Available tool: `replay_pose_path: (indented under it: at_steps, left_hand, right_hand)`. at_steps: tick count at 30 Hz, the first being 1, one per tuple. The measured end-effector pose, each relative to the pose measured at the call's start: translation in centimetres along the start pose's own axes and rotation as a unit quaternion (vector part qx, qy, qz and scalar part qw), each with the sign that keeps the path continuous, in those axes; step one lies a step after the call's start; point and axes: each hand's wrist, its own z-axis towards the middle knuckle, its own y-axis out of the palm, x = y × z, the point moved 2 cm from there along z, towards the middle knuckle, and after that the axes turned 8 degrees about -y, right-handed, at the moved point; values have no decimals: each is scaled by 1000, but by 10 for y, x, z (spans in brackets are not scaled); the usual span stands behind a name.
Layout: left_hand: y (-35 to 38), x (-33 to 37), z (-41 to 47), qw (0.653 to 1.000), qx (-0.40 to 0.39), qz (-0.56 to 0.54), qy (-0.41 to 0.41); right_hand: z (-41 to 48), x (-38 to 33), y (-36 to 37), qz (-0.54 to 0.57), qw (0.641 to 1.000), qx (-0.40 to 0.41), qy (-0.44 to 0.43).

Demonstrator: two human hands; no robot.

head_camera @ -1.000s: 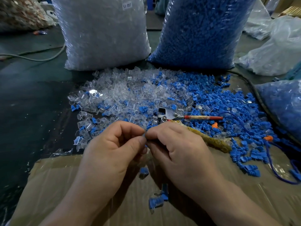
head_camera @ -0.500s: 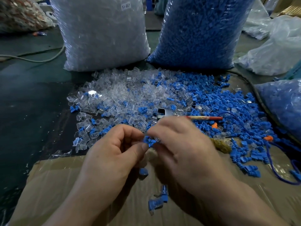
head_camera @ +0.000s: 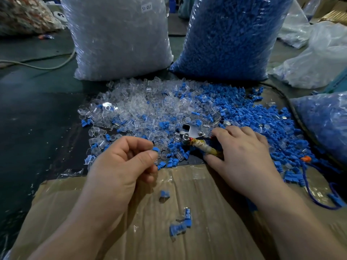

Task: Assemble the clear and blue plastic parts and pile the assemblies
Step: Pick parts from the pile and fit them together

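Note:
My left hand (head_camera: 122, 162) pinches a small blue part (head_camera: 156, 149) between thumb and forefinger, just above the near edge of the heap. My right hand (head_camera: 242, 156) lies on the metal pliers (head_camera: 193, 136), its thumb and fingers curled round the taped handles. A heap of clear parts (head_camera: 142, 106) spreads across the left and middle, and a heap of blue parts (head_camera: 262, 121) lies to the right. Three joined blue and clear assemblies (head_camera: 180, 222) lie on the cardboard sheet (head_camera: 93, 212) in front of me.
A big bag of clear parts (head_camera: 118, 38) and a big bag of blue parts (head_camera: 229, 38) stand behind the heaps. Another bag of blue parts (head_camera: 324, 124) sits at the right. A blue cord (head_camera: 315, 199) loops over the cardboard's right side. A cable (head_camera: 47, 67) crosses the dark floor.
My hands have come apart. The right hand moved right and forward onto the pliers. The left hand stayed, keeping the blue part.

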Motion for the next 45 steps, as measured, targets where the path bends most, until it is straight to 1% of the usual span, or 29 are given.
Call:
replay_pose_path:
  at_steps: [3, 5, 7, 8, 11, 13, 16, 22, 28, 34, 38, 40, 42, 44, 45]
  left_hand:
    - [0, 2, -1, 1000, 2, 12, 8]
    - [0, 3, -2, 1000, 3, 18, 13]
    - [0, 4, -3, 1000, 3, 3, 9]
    - [0, 4, -3, 1000, 4, -1, 9]
    - [1, 6, -3, 999, 9, 21, 31]
    - [2, 7, -2, 998, 12, 29, 46]
    - [0, 6, 0, 997, 16, 42, 61]
    - [-5, 6, -1, 989, 12, 99, 110]
    - [0, 11, -5, 985, -3, 94, 148]
    - [0, 12, -7, 983, 14, 96, 156]
    - [0, 12, -8, 984, 37, 107, 135]
    - [-3, 10, -5, 985, 52, 118, 115]
    - [-4, 8, -3, 988, 58, 119, 85]
    - [1, 6, -4, 988, 47, 136, 51]
    - [4, 3, -5, 986, 44, 158, 44]
  right_hand:
    - [-2, -1, -5, 17, 999, 28, 4]
    - [-5, -1, -12, 71, 995, 76, -4]
    - [-11, -6, -21, 134, 983, 119, -38]
    - [-15, -11, -24, 156, 978, 121, -64]
    - [-22, -23, -26, 166, 974, 72, -139]
    - [-23, -24, -25, 147, 977, 31, -154]
    - [-23, -22, -25, 145, 976, -1, -163]
    - [-22, -20, -22, 146, 973, -4, -176]
    - [-22, -22, -21, 147, 971, -23, -189]
    - [-23, -26, -24, 153, 972, -13, -179]
    - [-23, -24, -23, 163, 973, -28, -161]
    - [-20, -17, -21, 128, 983, -9, -133]
    - [-14, -8, -17, 83, 993, 19, -80]
    - [-6, -3, -14, 39, 998, 22, -34]
    - [-4, -3, -12, 28, 999, 13, -26]
